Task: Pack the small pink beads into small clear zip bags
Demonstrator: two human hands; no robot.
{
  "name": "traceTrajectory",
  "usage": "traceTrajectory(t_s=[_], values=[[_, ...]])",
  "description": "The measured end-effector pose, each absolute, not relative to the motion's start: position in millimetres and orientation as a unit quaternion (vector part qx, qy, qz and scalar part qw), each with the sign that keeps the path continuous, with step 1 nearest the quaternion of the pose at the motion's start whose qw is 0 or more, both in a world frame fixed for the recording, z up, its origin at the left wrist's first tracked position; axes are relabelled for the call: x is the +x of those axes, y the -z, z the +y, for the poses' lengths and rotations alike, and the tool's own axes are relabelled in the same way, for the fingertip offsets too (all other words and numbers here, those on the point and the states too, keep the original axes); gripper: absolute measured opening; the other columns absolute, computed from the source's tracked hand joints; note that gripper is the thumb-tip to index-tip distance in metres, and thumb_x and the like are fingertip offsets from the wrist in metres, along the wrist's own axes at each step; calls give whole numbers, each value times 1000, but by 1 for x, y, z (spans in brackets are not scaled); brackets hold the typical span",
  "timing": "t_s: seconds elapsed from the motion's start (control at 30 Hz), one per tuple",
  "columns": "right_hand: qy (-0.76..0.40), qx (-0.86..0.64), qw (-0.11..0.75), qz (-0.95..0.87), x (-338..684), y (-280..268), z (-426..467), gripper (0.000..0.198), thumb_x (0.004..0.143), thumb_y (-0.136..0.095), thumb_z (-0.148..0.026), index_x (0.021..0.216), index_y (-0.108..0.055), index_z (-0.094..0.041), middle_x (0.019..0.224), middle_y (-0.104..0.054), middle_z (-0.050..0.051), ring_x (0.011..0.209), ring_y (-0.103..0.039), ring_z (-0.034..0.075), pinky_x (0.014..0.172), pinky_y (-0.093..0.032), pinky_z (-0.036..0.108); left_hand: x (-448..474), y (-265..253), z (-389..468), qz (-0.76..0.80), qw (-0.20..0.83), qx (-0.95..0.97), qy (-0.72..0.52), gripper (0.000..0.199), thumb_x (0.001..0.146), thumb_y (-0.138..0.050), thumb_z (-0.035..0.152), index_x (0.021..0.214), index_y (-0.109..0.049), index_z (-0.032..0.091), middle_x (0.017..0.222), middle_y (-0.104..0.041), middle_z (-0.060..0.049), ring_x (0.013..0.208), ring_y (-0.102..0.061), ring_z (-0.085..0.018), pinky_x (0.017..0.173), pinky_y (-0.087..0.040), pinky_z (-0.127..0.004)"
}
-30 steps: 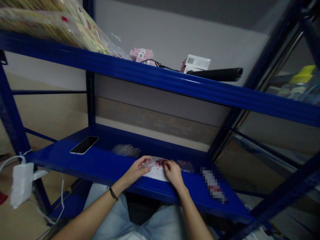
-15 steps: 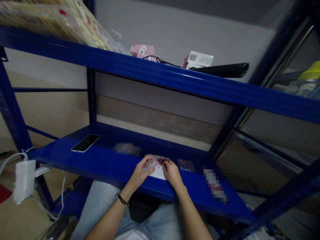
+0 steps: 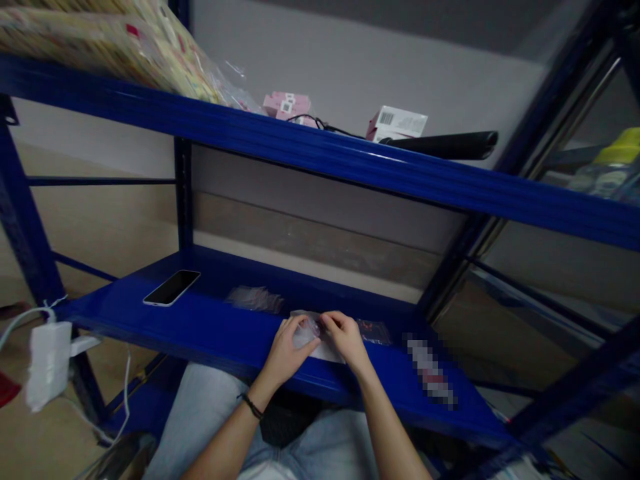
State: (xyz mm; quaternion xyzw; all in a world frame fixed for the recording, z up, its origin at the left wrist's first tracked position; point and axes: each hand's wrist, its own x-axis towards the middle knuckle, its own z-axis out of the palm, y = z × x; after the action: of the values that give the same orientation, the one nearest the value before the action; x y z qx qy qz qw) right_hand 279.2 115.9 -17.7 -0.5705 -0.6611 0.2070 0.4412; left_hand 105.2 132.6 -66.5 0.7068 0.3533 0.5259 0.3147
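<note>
My left hand (image 3: pixel 287 350) holds a small clear plastic bag (image 3: pixel 306 333) between thumb and fingers, low over the blue shelf. Under the bag lies a white sheet (image 3: pixel 329 352), partly covered by both hands. My right hand (image 3: pixel 346 339) is closed in a pinch at the right side of the bag. What its fingertips hold is too small and shaded to make out. To the right of that hand lies a clear packet (image 3: pixel 374 331) with small reddish pieces in it. A loose stack of clear bags (image 3: pixel 256 299) is left of my left hand.
A phone (image 3: pixel 173 287) lies on the left of the blue shelf (image 3: pixel 215 333). A blurred-out item (image 3: pixel 431 371) lies at the right. The upper shelf beam (image 3: pixel 320 153) crosses above, bearing boxes (image 3: pixel 397 121) and a black tube-like object (image 3: pixel 445 145). A white adapter (image 3: pixel 49 363) hangs at left.
My right hand has shifted slightly right and up to the bag's side. Small pink pieces seen on the white sheet before are now mostly hidden by the hands and bag.
</note>
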Motion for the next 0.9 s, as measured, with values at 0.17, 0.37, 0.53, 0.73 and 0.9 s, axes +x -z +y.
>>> traceTrajectory(t_s=[0.17, 0.37, 0.53, 0.73, 0.9], values=[[-108, -619, 334, -702, 286, 44, 120, 19, 85, -53, -20, 90, -71, -19, 90, -72, 5, 82, -65, 19, 73, -44, 26, 101, 66, 139, 321, 446, 622, -558, 39, 85, -68, 38, 118, -60, 19, 113, -68, -9, 103, -63, -26, 92, -47, -37], [-29, -645, 267, -716, 275, 57, 119, 19, 89, -51, -17, 99, -68, -21, 96, -70, 6, 89, -65, 20, 78, -45, 25, 100, 70, 143, 296, 486, 596, -566, 41, 85, -69, 40, 119, -61, 18, 114, -68, -10, 104, -63, -27, 91, -46, -36], [3, -643, 256, -722, 273, 60, 120, 23, 93, -46, -17, 102, -67, -20, 104, -68, 8, 94, -64, 20, 81, -45, 26, 100, 73, 144, 296, 493, 598, -559, 40, 87, -68, 40, 120, -60, 19, 116, -66, -10, 106, -61, -27, 92, -44, -36], [40, -640, 232, -731, 266, 58, 124, 23, 93, -44, -15, 92, -67, -19, 104, -66, 10, 97, -63, 20, 86, -45, 26, 100, 72, 143, 256, 512, 599, -560, 38, 87, -69, 39, 119, -62, 21, 117, -66, -9, 109, -59, -26, 95, -42, -34], [59, -634, 204, -744, 263, 62, 131, 25, 94, -43, -14, 89, -67, -16, 101, -66, 12, 100, -62, 22, 89, -45, 29, 97, 69, 141, 194, 617, 508, -569, 37, 86, -70, 42, 116, -65, 21, 113, -67, -8, 107, -59, -23, 93, -42, -30]])
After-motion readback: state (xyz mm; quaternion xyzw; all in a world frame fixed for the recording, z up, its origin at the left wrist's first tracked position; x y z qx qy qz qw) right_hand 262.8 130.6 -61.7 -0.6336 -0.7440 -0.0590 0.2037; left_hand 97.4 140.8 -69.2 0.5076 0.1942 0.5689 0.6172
